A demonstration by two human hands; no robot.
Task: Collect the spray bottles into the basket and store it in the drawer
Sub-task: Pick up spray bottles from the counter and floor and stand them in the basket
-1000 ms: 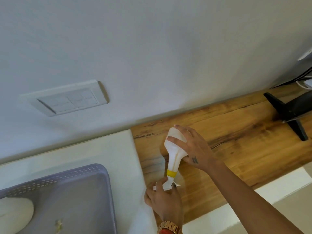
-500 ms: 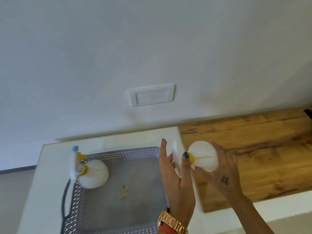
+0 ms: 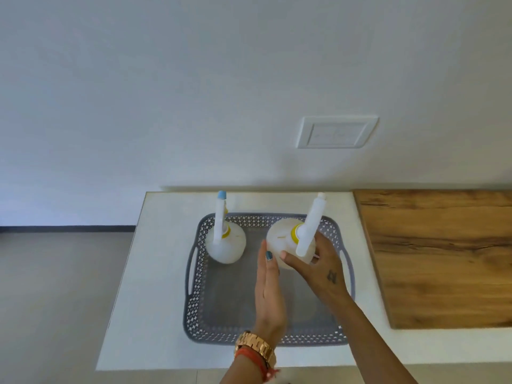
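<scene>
bottle (image 3: 282,242) in right fingers (image 3: 288,257), over basket (image 3: 199,273)

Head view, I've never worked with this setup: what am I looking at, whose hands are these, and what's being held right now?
There is no machine here: a person wears one wide-angle camera on the head, looking forward and down at their own hands. A grey perforated basket sits on a white countertop, with a wooden surface to its right and a wall plate on the wall above. One white spray bottle with a blue tip stands in the basket's far left corner. The right hand grips a second white spray bottle inside the basket, far right. The left hand, with a gold watch on its wrist, is flat with straight fingers beside that bottle.
</scene>
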